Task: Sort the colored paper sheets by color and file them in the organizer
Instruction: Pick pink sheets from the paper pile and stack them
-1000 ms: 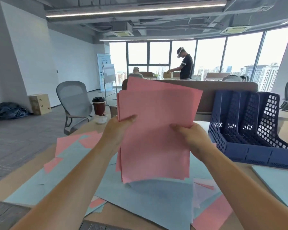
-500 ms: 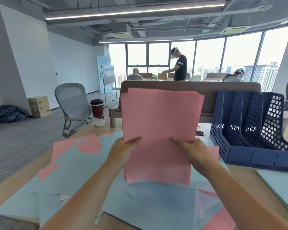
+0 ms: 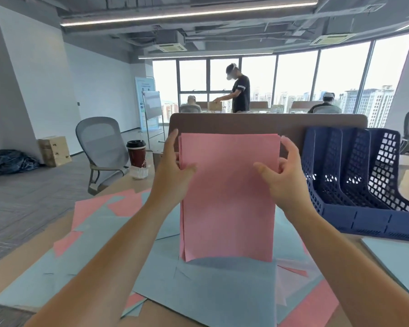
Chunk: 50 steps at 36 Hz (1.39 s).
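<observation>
A stack of pink sheets (image 3: pixel 227 197) stands upright on its bottom edge on the paper-covered table, squared up. My left hand (image 3: pixel 172 171) holds its left edge, thumb on the front and fingers behind. My right hand (image 3: pixel 281 171) holds its right edge near the top, thumb on the front and fingers curled round the edge. Beneath lie loose light blue sheets (image 3: pixel 198 291) mixed with pink sheets (image 3: pixel 125 204). A dark blue mesh organizer (image 3: pixel 361 223) with three empty slots stands to the right.
A separate light blue stack (image 3: pixel 397 258) lies at the right table edge. A red coffee cup (image 3: pixel 136 153) stands at the back left by a grey chair (image 3: pixel 102 147). A brown divider panel (image 3: pixel 267 125) runs behind the table. People work at desks beyond.
The fanned pink stack has been squared into a neat upright stack standing on the table. Both hands slid from its lower part up to its side edges.
</observation>
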Motion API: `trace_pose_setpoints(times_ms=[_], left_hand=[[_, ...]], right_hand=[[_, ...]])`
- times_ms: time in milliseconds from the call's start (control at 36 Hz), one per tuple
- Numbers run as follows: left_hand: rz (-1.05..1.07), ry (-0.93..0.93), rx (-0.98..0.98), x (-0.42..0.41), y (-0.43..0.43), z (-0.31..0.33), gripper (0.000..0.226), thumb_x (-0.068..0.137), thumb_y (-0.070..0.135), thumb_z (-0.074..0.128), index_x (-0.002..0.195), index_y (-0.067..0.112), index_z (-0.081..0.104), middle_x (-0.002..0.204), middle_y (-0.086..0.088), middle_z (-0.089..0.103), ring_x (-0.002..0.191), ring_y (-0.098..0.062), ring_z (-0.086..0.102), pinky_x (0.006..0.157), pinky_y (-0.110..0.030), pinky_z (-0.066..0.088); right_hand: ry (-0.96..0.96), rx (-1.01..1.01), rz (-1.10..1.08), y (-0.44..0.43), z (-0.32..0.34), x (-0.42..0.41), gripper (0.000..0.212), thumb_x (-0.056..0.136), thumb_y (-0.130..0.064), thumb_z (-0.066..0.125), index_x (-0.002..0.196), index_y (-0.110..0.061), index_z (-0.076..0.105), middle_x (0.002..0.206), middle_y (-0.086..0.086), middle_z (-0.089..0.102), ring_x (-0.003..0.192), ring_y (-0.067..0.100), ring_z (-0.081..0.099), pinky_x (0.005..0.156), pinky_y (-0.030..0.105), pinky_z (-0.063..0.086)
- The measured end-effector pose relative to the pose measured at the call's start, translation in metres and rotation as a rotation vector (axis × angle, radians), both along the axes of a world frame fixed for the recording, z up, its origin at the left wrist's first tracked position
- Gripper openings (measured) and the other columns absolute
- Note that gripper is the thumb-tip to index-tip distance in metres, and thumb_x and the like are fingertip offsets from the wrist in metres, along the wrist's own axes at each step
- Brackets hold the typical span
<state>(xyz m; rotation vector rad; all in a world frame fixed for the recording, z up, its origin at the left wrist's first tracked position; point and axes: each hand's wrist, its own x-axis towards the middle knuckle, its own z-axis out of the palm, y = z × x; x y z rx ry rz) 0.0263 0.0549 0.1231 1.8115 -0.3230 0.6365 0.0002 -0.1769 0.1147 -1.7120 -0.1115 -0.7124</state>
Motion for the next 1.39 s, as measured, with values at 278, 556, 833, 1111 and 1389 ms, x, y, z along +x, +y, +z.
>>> trace_pose_setpoints(times_ms=[278, 556, 833, 1111, 1389], left_hand=[[0.15, -0.142, 0.358, -0.011, -0.005, 0.019, 0.058, 0.094, 0.014, 0.051, 0.141, 0.044, 0.039, 0.134, 0.001, 0.046, 0.087, -0.006, 0.057, 0.084, -0.029, 0.045], [-0.062, 0.239, -0.182, -0.004, 0.007, -0.007, 0.052, 0.073, 0.059, 0.071, 0.117, 0.034, 0.059, 0.105, 0.007, 0.072, 0.097, -0.016, 0.07, 0.093, -0.048, 0.054], [-0.281, 0.539, -0.274, -0.01, -0.002, -0.083, 0.048, 0.063, 0.046, 0.076, 0.102, 0.017, 0.074, 0.101, -0.005, 0.076, 0.096, -0.023, 0.072, 0.091, -0.039, 0.055], [-0.3, 0.541, -0.169, -0.002, -0.015, -0.089, 0.029, 0.077, 0.029, 0.081, 0.104, 0.02, 0.074, 0.1, 0.001, 0.076, 0.096, -0.018, 0.072, 0.096, -0.041, 0.053], [-0.109, 0.46, -0.062, -0.016, -0.034, -0.098, 0.029, 0.081, 0.033, 0.073, 0.106, 0.02, 0.072, 0.097, 0.0, 0.074, 0.091, -0.021, 0.07, 0.087, -0.04, 0.055]], right_hand=[[-0.073, -0.424, -0.173, 0.001, 0.023, -0.004, 0.061, 0.092, -0.032, 0.065, 0.143, -0.052, 0.037, 0.144, -0.013, 0.046, 0.115, 0.007, 0.052, 0.082, 0.029, 0.046], [0.086, -0.012, 0.003, -0.003, 0.007, 0.0, 0.062, 0.08, -0.05, 0.077, 0.133, -0.031, 0.05, 0.105, -0.015, 0.069, 0.097, 0.007, 0.067, 0.085, 0.034, 0.055], [0.497, 0.203, 0.342, -0.011, -0.081, 0.008, 0.045, 0.07, -0.037, 0.086, 0.102, -0.008, 0.076, 0.103, 0.007, 0.077, 0.1, 0.026, 0.072, 0.099, 0.047, 0.053], [0.496, 0.152, 0.241, -0.018, -0.082, 0.013, 0.03, 0.078, -0.025, 0.082, 0.103, -0.009, 0.075, 0.097, 0.005, 0.078, 0.092, 0.024, 0.074, 0.088, 0.04, 0.058], [0.519, 0.077, 0.075, -0.018, -0.085, -0.012, 0.021, 0.083, -0.027, 0.073, 0.1, -0.015, 0.071, 0.095, 0.004, 0.076, 0.089, 0.027, 0.073, 0.086, 0.047, 0.059]])
